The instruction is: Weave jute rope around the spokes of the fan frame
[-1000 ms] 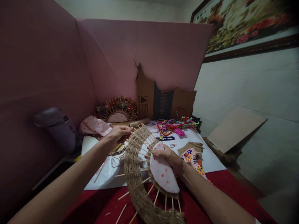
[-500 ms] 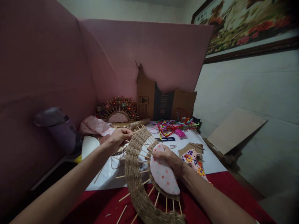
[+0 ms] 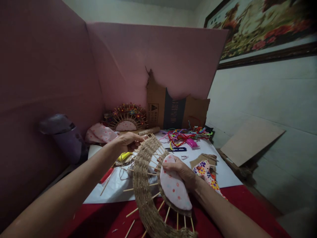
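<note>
I hold a half-round woven piece (image 3: 143,185): a jute-cord arc wound over thin wooden sticks, with a padded pink spotted fabric centre (image 3: 174,189). My right hand (image 3: 182,170) is closed on the upper edge of that fabric centre and steadies the piece. My left hand (image 3: 126,142) is at the far end of the arc, its fingers pinched on the cord and stick tips there. The piece stands tilted over a white sheet (image 3: 223,172) and a red cloth (image 3: 104,218).
A finished fan-shaped piece (image 3: 125,118) leans at the back by a cardboard box (image 3: 173,110). Coloured pipe cleaners (image 3: 184,135), a blue clip (image 3: 176,149), floral fabric (image 3: 206,172), pink spotted cloth (image 3: 100,134), a purple container (image 3: 63,134). Pink boards wall off the left and the back.
My left hand has shifted slightly right along the far end of the arc. The view has drifted a little; a yellow and a red item now show below my left wrist.
</note>
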A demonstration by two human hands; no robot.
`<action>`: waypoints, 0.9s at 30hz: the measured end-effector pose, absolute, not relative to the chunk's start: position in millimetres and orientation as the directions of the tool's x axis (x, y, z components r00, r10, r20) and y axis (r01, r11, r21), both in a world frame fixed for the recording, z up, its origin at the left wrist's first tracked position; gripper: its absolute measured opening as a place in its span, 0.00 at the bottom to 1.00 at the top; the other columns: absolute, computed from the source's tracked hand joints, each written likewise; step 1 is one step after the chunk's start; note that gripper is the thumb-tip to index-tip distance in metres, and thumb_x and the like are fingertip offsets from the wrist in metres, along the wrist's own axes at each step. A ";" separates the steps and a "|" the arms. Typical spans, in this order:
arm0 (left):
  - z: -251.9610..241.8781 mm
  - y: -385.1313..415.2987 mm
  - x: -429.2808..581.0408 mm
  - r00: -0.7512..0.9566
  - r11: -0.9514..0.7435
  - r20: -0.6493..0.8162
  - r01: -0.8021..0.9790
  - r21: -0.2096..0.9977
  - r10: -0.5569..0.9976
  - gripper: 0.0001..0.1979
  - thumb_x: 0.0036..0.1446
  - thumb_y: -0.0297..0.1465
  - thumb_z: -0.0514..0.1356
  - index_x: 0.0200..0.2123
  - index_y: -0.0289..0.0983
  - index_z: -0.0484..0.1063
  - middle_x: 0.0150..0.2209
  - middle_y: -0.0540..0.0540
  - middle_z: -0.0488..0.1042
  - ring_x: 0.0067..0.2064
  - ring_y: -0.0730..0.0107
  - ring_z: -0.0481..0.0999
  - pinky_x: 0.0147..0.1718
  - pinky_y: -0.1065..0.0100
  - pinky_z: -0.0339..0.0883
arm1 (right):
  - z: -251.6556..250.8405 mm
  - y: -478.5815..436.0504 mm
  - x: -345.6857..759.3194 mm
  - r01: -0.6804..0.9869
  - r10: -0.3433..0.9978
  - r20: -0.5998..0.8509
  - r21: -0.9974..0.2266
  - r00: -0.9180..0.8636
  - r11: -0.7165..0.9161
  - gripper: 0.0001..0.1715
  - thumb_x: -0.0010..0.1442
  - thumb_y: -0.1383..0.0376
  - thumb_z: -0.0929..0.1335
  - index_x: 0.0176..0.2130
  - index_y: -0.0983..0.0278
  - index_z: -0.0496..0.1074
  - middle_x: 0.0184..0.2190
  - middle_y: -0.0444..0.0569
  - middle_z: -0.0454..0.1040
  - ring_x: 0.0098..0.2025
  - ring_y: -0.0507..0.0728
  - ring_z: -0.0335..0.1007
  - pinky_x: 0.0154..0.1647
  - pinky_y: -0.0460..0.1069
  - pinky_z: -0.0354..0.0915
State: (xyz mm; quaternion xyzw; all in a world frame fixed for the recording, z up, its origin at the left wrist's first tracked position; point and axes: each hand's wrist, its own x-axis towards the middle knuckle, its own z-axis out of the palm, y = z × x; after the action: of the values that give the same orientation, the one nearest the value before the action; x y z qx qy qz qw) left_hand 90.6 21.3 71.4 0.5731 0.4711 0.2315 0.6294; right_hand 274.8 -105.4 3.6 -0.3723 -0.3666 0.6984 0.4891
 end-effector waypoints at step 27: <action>96.9 20.6 101.3 0.580 -0.631 0.271 0.612 0.478 0.768 0.07 0.30 0.34 0.67 0.13 0.39 0.72 0.14 0.53 0.65 0.20 0.74 0.60 0.19 0.71 0.43 | 5.6 -108.1 268.5 -0.370 0.968 -0.155 -0.903 -0.197 -0.220 0.15 0.40 0.65 0.71 0.27 0.66 0.63 0.16 0.40 0.67 0.16 0.47 0.61 0.19 0.43 0.55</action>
State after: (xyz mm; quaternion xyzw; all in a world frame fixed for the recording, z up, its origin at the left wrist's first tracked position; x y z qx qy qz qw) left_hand 101.3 20.6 96.9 0.8727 0.3952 0.2319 0.1686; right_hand 268.5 -108.1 5.6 -0.3942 -0.3793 0.6743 0.4961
